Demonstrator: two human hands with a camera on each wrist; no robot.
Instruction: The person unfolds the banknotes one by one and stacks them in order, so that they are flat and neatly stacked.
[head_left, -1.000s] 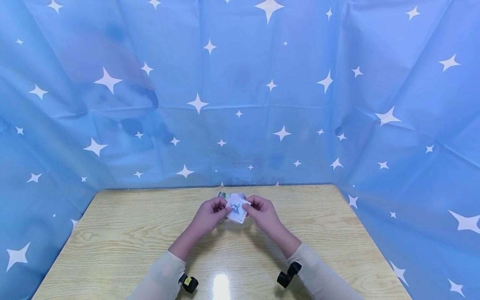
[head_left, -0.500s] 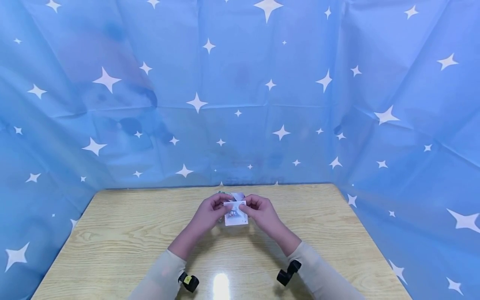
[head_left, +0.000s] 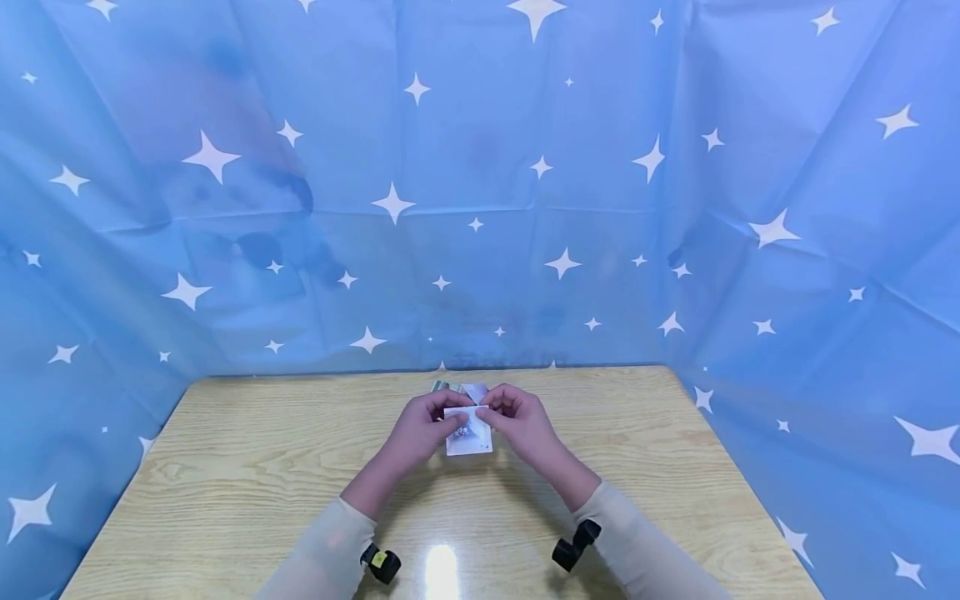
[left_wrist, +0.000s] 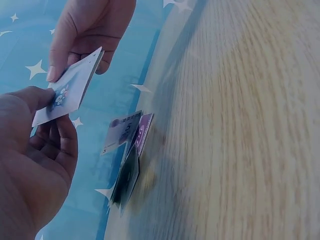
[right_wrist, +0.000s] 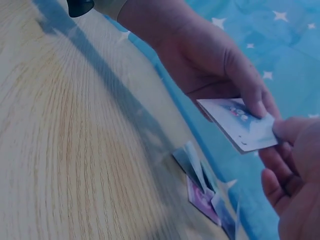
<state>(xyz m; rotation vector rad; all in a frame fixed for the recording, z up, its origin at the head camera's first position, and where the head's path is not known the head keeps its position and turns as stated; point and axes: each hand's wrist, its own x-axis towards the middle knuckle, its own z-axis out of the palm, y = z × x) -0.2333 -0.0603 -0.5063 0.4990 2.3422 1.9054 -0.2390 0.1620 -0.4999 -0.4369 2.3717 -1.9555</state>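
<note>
Between both hands is a small, roughly square folded paper (head_left: 471, 442), white with a blue cartoon figure printed on it. My left hand (head_left: 417, 429) pinches its left side, thumb on the printed face. On the upper right side, my right hand (head_left: 519, 421) pinches it the same way. Layered edges of the folded paper (left_wrist: 80, 82) show in the left wrist view. Both hands hold it above the table, in front of several folded printed notes (left_wrist: 131, 137) that look like paper money, in grey, purple and dark green. The hands partly hide these notes in the head view.
A wooden table (head_left: 247, 467) spreads out under the arms. A blue star-patterned cloth (head_left: 480, 167) hangs behind its far edge and on both sides. Black wrist cameras sit on both cuffs, the left camera (head_left: 382, 564) and the right camera (head_left: 576, 546).
The folded paper has turned from a tilted position to nearly square with the table's edge, and it sits slightly lower. Both hands keep pinching it, with small finger shifts.
</note>
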